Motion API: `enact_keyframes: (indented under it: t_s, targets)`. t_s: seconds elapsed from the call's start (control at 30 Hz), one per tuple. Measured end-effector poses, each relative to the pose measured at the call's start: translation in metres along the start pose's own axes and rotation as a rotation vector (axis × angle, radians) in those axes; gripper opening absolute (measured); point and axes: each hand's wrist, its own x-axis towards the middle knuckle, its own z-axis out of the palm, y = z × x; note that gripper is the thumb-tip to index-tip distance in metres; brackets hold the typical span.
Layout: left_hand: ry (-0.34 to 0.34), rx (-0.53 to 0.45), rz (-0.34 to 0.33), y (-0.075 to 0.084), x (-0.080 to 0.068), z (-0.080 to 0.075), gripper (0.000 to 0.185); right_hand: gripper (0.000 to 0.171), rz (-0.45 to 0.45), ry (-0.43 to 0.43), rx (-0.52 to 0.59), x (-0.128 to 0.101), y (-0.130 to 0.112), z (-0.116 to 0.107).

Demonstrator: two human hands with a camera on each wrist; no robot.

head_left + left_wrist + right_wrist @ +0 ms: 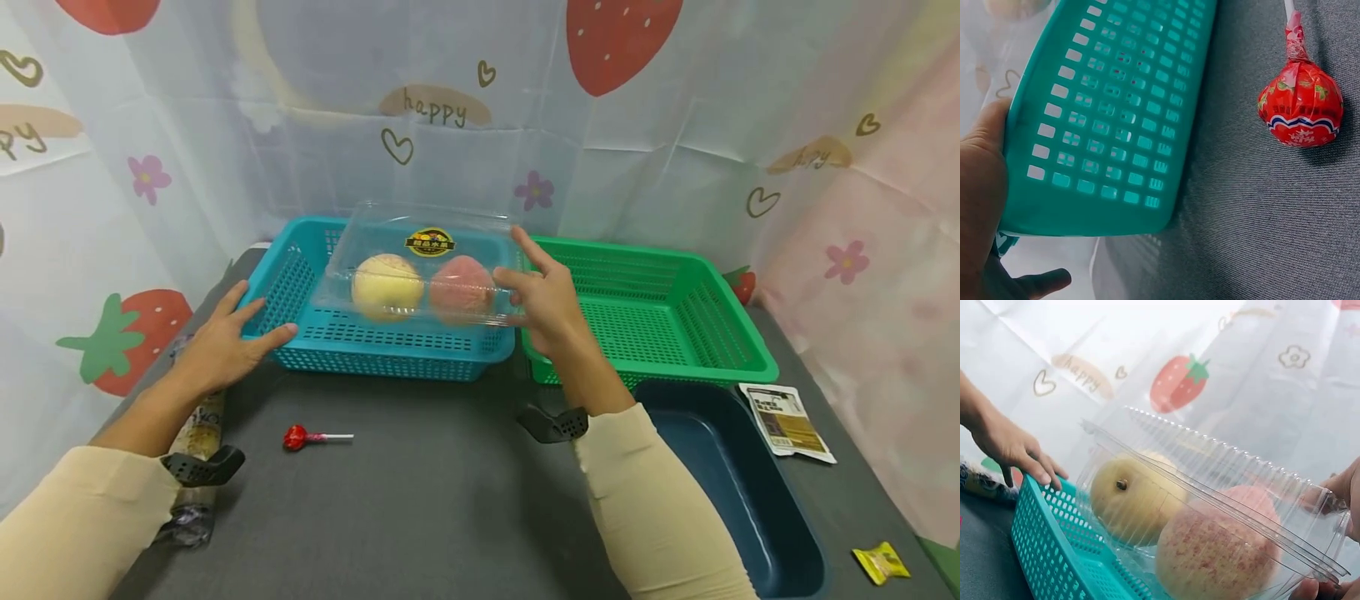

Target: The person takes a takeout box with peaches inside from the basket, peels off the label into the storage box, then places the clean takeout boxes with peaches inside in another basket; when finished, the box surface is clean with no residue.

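My right hand (546, 304) grips the right end of a clear plastic fruit box (420, 218), with fingers and thumb at its edge. Inside the box sit a round yellow fruit with a stem pit (1138, 497) and a pink speckled peach (461, 290). The box is tilted over the blue perforated basket (375, 354), covering much of its inside. My left hand (225, 346) rests on that basket's left front corner, fingers spread and thumb along the rim. A red wrapped lollipop (1300, 106) lies on the table in front of the basket.
To the right stands a green basket (660, 371), with a dark blue tray (731, 467) before it. A white and brown packet (787, 422) and a small yellow wrapped piece (881, 562) lie at far right. A long packaged item (201, 429) lies under the left forearm.
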Motion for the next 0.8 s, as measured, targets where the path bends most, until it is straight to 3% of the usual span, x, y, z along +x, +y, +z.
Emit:
enact_keyframes:
  t_s: [0.33,0.8]
  targets:
    - [0.000,-0.015,0.016,-0.001,-0.001,0.001,0.087,0.063,-0.026,0.012,0.039,-0.040,-0.002,-0.020]
    - [0.009,-0.030,0.023,-0.001,-0.001,0.002,0.087,0.066,-0.057,0.023,0.049,-0.099,0.016,-0.044]
